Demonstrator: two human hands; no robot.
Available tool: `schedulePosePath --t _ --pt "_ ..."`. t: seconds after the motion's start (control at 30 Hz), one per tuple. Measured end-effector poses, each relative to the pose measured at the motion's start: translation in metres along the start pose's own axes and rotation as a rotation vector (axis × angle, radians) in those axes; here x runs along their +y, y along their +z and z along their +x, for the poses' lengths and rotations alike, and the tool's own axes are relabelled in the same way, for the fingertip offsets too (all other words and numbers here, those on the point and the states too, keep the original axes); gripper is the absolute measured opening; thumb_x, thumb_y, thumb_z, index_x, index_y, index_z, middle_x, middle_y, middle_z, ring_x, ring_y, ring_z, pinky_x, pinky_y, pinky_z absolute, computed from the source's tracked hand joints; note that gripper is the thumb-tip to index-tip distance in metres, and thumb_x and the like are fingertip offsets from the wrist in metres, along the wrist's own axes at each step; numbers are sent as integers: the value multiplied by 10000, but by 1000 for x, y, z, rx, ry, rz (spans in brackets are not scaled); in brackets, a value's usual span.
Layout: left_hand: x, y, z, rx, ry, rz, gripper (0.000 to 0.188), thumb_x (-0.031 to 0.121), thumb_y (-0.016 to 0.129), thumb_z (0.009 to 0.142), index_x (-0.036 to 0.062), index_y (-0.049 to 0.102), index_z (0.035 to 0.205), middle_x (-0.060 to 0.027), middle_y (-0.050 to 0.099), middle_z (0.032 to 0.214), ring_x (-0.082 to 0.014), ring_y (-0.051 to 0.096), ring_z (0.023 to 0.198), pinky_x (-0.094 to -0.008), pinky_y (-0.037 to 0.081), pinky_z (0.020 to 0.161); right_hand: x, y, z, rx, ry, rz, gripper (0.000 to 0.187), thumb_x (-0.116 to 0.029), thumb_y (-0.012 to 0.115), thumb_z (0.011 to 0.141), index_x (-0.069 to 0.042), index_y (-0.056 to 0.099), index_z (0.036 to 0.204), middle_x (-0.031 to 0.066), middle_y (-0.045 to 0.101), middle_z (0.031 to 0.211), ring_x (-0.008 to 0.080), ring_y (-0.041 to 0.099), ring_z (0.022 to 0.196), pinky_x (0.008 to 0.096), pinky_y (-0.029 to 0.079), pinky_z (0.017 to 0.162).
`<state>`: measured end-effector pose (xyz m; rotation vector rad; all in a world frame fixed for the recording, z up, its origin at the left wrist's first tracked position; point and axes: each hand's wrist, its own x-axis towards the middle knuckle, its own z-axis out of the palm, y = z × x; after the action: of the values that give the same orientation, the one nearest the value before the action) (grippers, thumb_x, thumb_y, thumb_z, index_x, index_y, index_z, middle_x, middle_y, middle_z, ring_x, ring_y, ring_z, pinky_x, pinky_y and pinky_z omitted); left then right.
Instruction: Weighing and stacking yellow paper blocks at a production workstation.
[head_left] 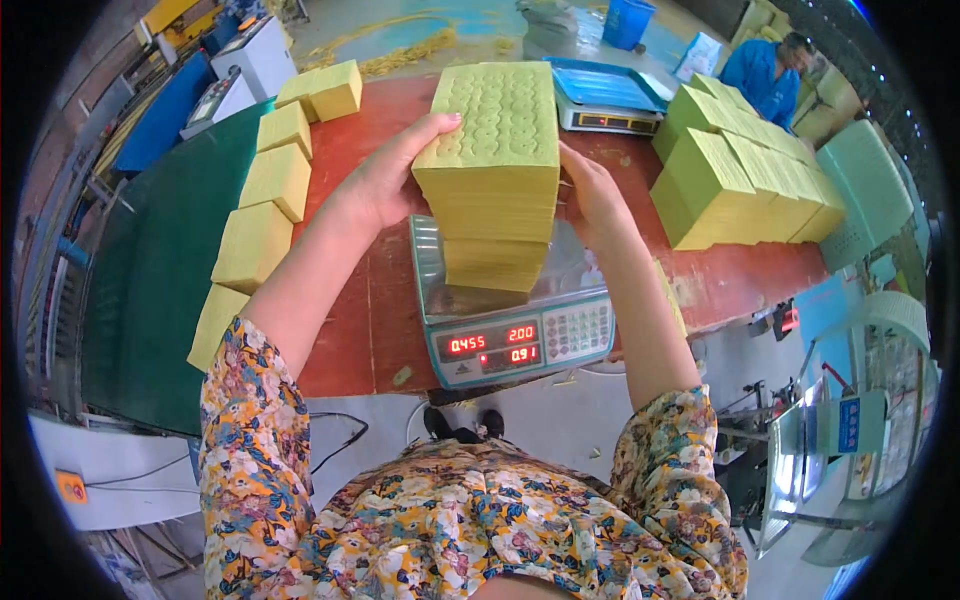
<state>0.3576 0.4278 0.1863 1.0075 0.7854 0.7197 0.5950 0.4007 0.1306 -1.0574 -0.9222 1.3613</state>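
tall yellow stack at the scale, two hands on it

the yellow stack (490, 205) is over the scale (520, 340); can't tell if its full weight is down. left hand (380, 185) grasps the left side, thumb on top; right hand (597, 200) clasps the other, fingertips hidden. imo press evenly, keep layers square, centre it on the scale, then hands fully off before trusting the red digits. yellow blocks (275, 180) left of the scale look well out of the way.
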Motion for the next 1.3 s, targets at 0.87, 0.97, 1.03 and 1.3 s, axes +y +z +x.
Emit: schedulePosePath --t 0.87,0.97,1.03,1.3 --pt "-20 -4 9 179 62 201 754 672 637 772 145 574 1307 -84 602 1185 -229 550 1080 -442 451 865 22 -3 8 95 -24 -135 382 -375 575 961 -18 696 1020 -1 621 803 84 515 644 256 394 591" --pt "-18 2 6 184 44 204 760 669 631 780 131 570 1313 -78 608 1184 -215 554 1083 -424 452 869 28 -5 10 101 -74 -108 402 -374 579 959 6 690 1029 9 625 816 89 522 652 257 403 589" --pt "-23 -6 14 170 62 236 751 666 619 792 126 569 1312 -76 607 1199 -210 555 1088 -411 452 875 32 -6 10 103 -90 -93 412 -373 582 958 17 688 1038 16 629 825 92 529 660 258 410 590" --pt "-33 -1 12 311 224 282 781 678 478 905 79 500 1406 -108 558 1361 -205 513 1207 -383 362 1035 35 -10 1 200 -222 -149 439 -352 611 949 28 668 1162 42 681 940 114 577 738 270 458 664"
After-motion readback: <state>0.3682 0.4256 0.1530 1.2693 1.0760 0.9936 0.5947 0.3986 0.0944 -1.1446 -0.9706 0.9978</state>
